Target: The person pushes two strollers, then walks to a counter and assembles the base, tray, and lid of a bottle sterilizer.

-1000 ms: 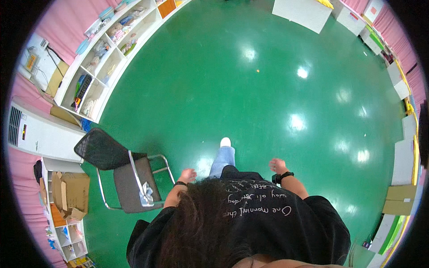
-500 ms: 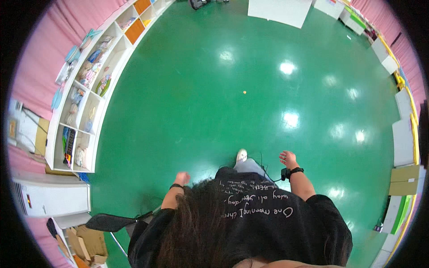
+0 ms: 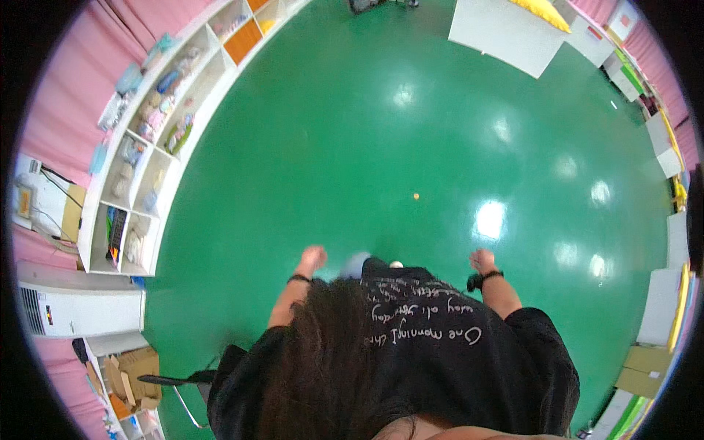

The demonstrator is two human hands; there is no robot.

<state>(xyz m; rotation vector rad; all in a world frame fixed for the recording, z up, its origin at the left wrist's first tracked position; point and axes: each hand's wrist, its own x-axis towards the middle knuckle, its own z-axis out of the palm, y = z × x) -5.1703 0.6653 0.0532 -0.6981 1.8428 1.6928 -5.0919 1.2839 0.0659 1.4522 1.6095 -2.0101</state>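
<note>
The floor (image 3: pixel 315 169) is glossy, the shirt (image 3: pixel 447 374) matt cloth.

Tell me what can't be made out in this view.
Left hand, head view: too blurred and small to tell whether it's open.
Right hand, head view: likewise.
Chair, head view: mostly hidden by the black shirt.
Dark object, head view: cut off by the top edge.
Orange speck, head view: too small to identify.

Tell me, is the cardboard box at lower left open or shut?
Open: the cardboard box has flaps sticking out loosely. I cannot tell what, if anything, is inside.
</note>
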